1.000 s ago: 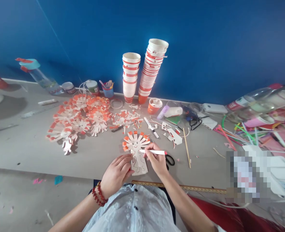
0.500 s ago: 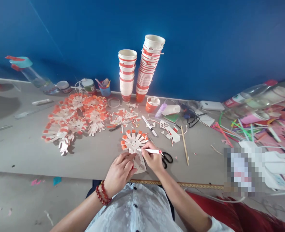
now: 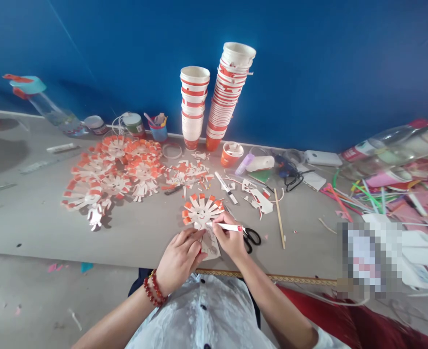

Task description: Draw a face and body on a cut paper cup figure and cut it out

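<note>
No lettering can be read. The red label (image 3: pixel 354 152) on the right-hand bottle (image 3: pixel 391 136) and the markings on the green jar (image 3: pixel 134 125) are too small and blurred; a patch (image 3: pixel 364 261) at right is pixelated.

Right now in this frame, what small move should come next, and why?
Probably a short pen stroke just below the smiling face: the right hand grips the white pen with its tip at that spot, and the left hand lies on the paper, seemingly steadying it. Whether the tip touches is too small to tell.
</note>
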### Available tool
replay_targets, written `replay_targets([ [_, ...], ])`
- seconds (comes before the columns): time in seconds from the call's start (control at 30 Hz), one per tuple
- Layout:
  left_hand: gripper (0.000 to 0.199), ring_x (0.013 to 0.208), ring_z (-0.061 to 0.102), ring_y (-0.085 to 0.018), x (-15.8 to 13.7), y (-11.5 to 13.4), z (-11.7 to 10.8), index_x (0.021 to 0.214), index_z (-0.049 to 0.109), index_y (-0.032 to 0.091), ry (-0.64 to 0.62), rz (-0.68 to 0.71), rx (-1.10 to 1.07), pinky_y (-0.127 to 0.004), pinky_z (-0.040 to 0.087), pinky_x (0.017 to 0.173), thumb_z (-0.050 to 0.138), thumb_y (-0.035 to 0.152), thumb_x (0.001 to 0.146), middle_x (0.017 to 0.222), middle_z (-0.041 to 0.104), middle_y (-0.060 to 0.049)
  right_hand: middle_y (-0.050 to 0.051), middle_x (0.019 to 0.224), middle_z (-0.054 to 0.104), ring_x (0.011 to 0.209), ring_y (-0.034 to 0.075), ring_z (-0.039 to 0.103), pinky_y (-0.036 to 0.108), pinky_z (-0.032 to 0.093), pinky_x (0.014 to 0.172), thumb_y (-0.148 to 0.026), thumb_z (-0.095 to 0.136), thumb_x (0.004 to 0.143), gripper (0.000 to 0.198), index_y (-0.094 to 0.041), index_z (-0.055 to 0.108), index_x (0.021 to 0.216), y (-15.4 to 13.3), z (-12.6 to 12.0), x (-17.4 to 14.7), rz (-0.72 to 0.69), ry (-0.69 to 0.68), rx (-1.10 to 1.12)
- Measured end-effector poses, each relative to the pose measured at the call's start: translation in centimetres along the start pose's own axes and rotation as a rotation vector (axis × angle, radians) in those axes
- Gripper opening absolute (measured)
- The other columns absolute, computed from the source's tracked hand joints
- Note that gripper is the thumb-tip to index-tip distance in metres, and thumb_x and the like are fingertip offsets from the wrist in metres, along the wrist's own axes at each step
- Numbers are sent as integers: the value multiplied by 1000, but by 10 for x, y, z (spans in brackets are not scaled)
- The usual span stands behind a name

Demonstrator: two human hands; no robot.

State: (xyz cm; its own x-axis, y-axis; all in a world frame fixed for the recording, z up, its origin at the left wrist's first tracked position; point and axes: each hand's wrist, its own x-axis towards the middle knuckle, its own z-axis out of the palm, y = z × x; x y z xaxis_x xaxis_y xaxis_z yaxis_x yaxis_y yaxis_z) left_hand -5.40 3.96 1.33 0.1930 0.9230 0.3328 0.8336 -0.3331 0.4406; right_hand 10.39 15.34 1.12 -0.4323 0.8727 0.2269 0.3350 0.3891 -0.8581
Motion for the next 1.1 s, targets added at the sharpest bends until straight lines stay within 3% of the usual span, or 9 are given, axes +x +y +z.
replay_targets([
  [1.1,15,118,55,-28,-2,0,0,88,56,19,-28,-17,-2,-44,52,92,51,28,100,133,65,-12,-5,55,49,52,13,45,23,36,52,-19,51,83,17,-22,49,67,0,-2,-3,16,-10,23],
])
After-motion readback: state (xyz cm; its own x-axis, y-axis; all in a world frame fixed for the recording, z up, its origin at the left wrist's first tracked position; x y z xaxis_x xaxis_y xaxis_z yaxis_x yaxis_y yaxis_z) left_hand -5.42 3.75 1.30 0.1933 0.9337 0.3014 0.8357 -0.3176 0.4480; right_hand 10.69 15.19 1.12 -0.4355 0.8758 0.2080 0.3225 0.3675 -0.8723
